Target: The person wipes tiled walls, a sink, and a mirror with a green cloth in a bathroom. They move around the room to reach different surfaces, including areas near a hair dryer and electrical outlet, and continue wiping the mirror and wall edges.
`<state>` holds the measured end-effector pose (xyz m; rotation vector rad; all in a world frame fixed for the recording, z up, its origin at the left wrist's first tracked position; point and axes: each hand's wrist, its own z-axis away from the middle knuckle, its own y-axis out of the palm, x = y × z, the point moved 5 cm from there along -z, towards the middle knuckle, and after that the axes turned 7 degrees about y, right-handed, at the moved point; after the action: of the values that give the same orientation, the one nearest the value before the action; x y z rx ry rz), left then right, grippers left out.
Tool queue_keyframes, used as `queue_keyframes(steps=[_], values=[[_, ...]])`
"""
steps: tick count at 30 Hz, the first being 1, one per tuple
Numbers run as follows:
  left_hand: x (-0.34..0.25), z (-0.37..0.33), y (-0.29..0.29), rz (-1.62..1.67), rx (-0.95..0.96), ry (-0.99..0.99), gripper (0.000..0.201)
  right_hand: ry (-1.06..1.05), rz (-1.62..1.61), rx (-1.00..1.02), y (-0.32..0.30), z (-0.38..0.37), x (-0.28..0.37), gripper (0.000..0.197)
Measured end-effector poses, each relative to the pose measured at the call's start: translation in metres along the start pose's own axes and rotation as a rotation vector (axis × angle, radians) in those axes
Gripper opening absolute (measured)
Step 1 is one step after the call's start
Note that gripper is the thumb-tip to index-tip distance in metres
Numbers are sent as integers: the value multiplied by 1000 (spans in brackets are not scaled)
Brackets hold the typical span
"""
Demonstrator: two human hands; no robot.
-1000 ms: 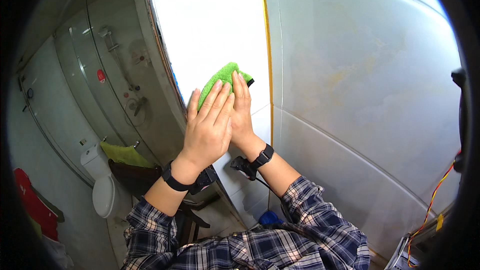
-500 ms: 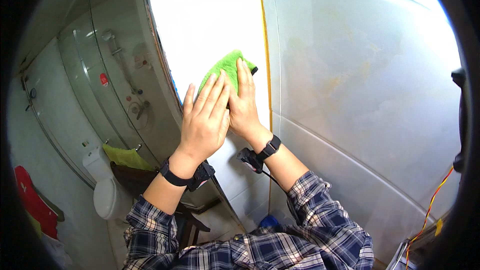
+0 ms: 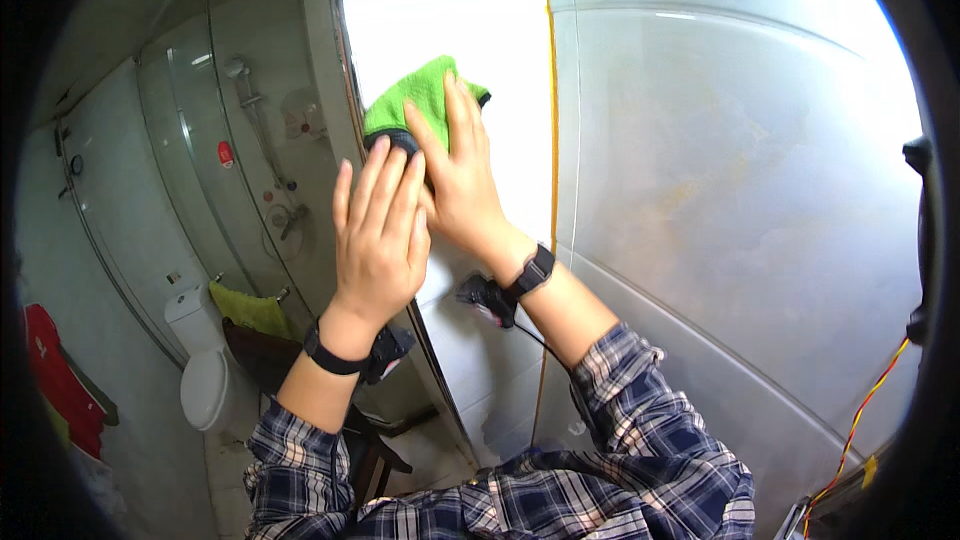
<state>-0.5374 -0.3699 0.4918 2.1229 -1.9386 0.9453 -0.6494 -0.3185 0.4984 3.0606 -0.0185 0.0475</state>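
Note:
A green microfibre cloth with a dark edge lies pressed against a bright white upright panel. My right hand holds it there, its fingers stretched over the right part of the cloth and its thumb spread to the left. Lower and to the left is my left hand, its fingers straight and slightly apart. Its fingertips reach the cloth's dark lower edge, and its palm is turned away from me. Both wrists carry black straps with small black devices.
On the right stands a pale marbled wall, meeting the panel along a yellow strip. To the left are a glass shower screen, a white toilet, a yellow-green towel and a dark chair. A red-and-yellow wire hangs at lower right.
The cloth and my right hand have moved up and left on the panel. My left hand has slid left and down, off most of the cloth. The view has shifted slightly.

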Motion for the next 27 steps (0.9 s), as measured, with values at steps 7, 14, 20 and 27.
queue_keyframes(steps=[7,14,20,27], values=[[3,0,-10,-4,-76,6,47,-106,49,-29,-3,-20,6,50],[6,4,-19,-48,-238,10,43,-73,196,30,3,-16,16,51],[5,6,1,-30,24,-13,44,-122,291,28,-4,18,21,36],[-5,-7,10,64,-61,50,47,-28,249,-81,-15,-40,-37,52]])
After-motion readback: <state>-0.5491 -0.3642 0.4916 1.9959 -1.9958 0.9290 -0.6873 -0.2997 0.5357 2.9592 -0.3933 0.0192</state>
